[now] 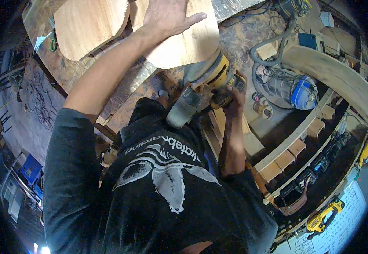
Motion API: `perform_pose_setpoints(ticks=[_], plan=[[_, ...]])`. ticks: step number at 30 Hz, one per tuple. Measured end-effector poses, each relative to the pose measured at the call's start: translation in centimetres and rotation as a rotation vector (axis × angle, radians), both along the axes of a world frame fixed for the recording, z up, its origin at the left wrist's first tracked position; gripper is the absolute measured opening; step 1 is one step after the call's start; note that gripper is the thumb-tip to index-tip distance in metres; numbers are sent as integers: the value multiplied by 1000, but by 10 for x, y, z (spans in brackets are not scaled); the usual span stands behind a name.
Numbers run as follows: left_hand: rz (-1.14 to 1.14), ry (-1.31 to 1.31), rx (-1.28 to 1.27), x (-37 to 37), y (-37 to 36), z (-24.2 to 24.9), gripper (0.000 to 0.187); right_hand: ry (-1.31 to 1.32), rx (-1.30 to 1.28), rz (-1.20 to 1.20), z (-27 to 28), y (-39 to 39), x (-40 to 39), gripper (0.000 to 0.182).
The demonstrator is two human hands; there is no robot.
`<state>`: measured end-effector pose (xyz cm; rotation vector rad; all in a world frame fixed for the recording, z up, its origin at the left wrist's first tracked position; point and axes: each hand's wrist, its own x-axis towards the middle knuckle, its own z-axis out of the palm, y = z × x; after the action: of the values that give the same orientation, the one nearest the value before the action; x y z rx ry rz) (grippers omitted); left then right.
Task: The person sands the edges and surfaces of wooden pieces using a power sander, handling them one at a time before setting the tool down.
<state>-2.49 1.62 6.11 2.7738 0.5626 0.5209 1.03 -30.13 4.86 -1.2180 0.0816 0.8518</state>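
Observation:
My left hand point(167, 17) lies flat on a pale wooden board point(188, 46) with a rounded end, thumb stretched out to the right. In my right hand point(235, 95) is a yellow-and-black cordless orbital sander point(218, 73), gripped around its body near the battery. The sander is tipped on its side, its round pad right at the board's near rounded edge. Its grey dust bag point(184, 108) hangs close in front of my shirt. A second pale board point(90, 26) with a rough, jagged edge rests just to the left.
Green-handled scissors point(53, 44) lie at the workbench's point(76, 76) left. On the floor to the right stands a blue-and-grey shop vacuum point(304, 93) with its hose point(283, 46). Curved wooden shelving point(294, 150) wraps around my right side, with a yellow power tool point(325, 216) farther down.

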Motion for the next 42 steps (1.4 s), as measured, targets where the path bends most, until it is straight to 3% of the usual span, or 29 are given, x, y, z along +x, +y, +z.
perform_pose_setpoints(ticks=[7,12,23,28,33,42], plan=[[9,8,-18,0,0,1,83,-54,-2,-63,-26,-7,-6,73],[17,1,4,0,1,1,83,62,-45,-134,22,16,-26,73],[-7,-43,11,1,1,-1,84,47,-14,-148,20,17,-20,73],[-37,-6,64,1,3,-2,82,-6,-62,-21,14,9,-2,73],[-21,30,10,1,2,4,82,-104,-20,29,-29,-9,21,73],[-12,23,6,0,1,0,82,-81,2,67,-24,-9,23,73]])
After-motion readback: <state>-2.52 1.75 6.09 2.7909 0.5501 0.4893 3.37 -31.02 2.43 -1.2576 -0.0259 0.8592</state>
